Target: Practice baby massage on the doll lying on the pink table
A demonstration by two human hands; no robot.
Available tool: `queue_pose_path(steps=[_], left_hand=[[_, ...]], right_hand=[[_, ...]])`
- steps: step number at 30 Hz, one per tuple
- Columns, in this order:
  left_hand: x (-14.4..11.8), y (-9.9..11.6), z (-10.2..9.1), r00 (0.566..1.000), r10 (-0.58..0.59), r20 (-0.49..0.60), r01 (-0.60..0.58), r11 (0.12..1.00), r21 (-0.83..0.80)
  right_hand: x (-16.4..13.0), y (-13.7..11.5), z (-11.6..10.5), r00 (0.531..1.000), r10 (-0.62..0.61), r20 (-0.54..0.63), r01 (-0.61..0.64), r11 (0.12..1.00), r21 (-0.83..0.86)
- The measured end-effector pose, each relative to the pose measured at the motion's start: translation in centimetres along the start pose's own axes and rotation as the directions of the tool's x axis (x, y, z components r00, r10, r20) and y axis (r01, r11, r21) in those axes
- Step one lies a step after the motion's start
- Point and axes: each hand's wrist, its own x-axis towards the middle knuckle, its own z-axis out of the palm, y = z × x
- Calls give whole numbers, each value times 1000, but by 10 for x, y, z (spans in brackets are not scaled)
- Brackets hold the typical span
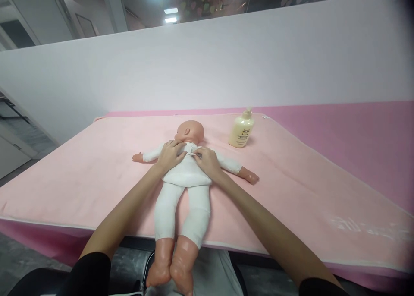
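Note:
A baby doll (186,171) with a white cloth body lies on a pink blanket (106,171), seemingly face down, its head turned aside and its arms spread. Its bare vinyl feet hang past the front edge toward me. My left hand (171,155) rests on the doll's upper back near the shoulder, fingers laid out over the cloth. Opposite it, my right hand (207,160) pinches a small gathered fold of the white cloth (190,148) just below the neck. Part of the fold is hidden by my fingers.
A pale yellow pump bottle (242,130) stands upright on the blanket, right of the doll's head. Behind the table rises a white partition (207,67). A pink surface (365,145) shows beyond the blanket on the right. My lap (210,272) is below the front edge.

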Motion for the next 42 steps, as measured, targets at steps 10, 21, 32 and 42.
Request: queue_pose_path(steps=[10,21,32,42], left_hand=[[14,-3,11,995,-102,-5,101,994,-49],[6,-2,14,988,-146,-54,143,988,-58],[-8,-12,28,924,-292,-246,195,915,-354],[-25,-26,31,933,-321,-162,158,771,-616]], right_hand=[[-7,-3,3,977,153,-148,-135,983,126],[17,9,-2,951,307,39,-308,930,201],[21,6,6,959,273,-77,-268,961,66],[-10,8,17,980,107,-168,-114,993,-34]])
